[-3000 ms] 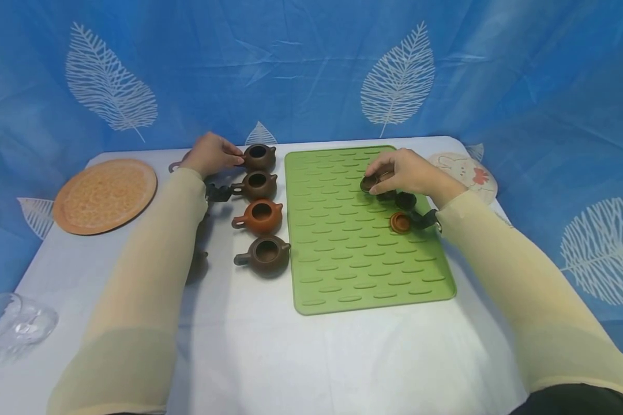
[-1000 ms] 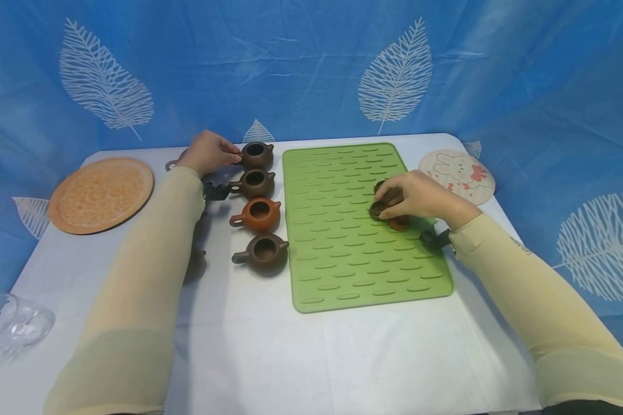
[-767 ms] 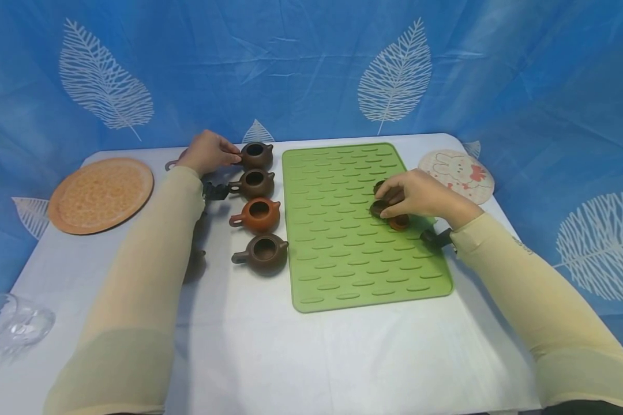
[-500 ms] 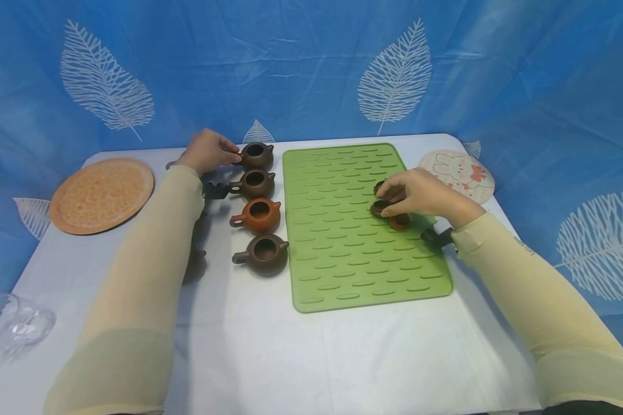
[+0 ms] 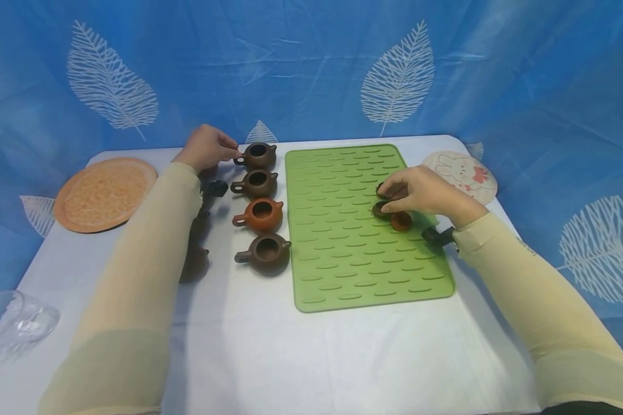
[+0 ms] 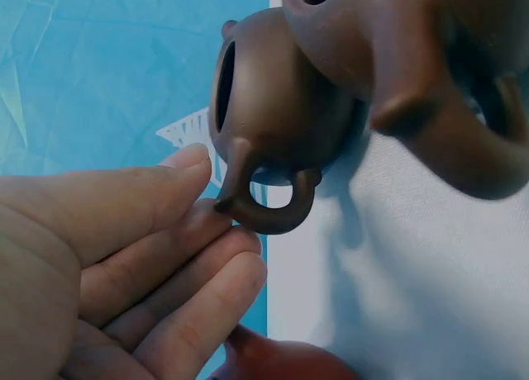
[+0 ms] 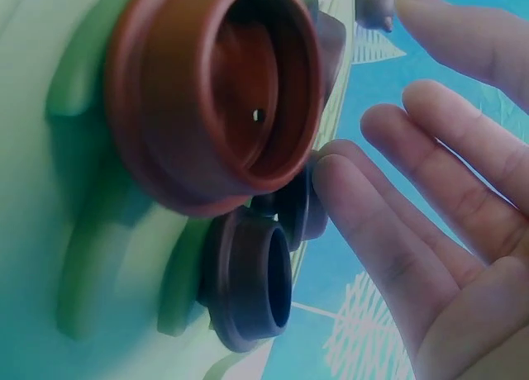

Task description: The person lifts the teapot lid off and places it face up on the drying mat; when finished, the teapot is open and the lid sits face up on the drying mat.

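My left hand [image 5: 207,148] is beside the handle of the farthest dark brown teapot [image 5: 263,163], thumb and fingers apart. In the left wrist view the fingertips are close to that handle [image 6: 277,223]; whether one touches it is unclear. My right hand [image 5: 420,187] hovers over the green mat [image 5: 337,259] with loosely bent, parted fingers. Under and beside it lie small teapot lids, hollow side up: a terracotta lid [image 5: 401,221], a dark lid [image 5: 379,210] and another dark one [image 5: 379,190]. The right wrist view shows a dark lid [image 7: 240,289] apart from the fingers.
Nearer me in the lidless row stand a brown teapot [image 5: 256,185], an orange-brown teapot [image 5: 270,222] and a brown teapot [image 5: 269,265]. More teapots [image 5: 197,265] are partly behind my left sleeve. Around lie a round orange mat [image 5: 104,196], a clear glass [image 5: 36,320] and a rabbit-print disc [image 5: 467,173].
My left hand has let go of the far teapot's handle and shifted slightly left. My right hand set a dark lid beside the terracotta one, released it and eased slightly away.
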A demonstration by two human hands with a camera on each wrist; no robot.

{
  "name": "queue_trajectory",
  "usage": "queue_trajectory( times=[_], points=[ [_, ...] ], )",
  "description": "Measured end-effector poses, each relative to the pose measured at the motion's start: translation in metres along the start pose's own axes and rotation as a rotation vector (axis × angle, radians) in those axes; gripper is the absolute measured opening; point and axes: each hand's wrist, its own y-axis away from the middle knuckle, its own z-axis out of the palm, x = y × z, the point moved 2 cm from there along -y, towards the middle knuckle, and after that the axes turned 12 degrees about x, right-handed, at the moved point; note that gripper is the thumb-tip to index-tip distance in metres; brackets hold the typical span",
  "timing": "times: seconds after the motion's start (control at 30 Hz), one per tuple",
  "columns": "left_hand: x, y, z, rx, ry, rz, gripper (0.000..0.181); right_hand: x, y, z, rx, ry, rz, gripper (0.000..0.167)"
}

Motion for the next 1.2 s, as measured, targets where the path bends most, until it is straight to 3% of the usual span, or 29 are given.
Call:
queue_trajectory(
  times=[0.3,0.63,0.77,0.93,1.2],
  points=[
    [0.004,0.006,-0.01,0.009,-0.021,0.036,0.041,-0.006,-0.006,0.0,0.011,0.013,-0.046,0.037],
    [0.012,0.019,-0.037,0.044,0.004,0.028,0.05,-0.021,-0.019,0.0,0.021,0.021,-0.109,0.037],
    [0.01,0.029,-0.043,0.054,0.02,0.041,0.051,-0.026,-0.024,0.004,0.017,-0.004,-0.122,0.035],
    [0.002,0.044,-0.045,0.045,0.025,0.013,0.055,-0.033,-0.031,0.011,0.015,-0.035,-0.151,0.034],
    [-0.018,0.078,-0.06,0.051,0.057,-0.007,0.064,-0.054,-0.047,0.024,0.0,-0.032,-0.177,0.032]
  ],
)
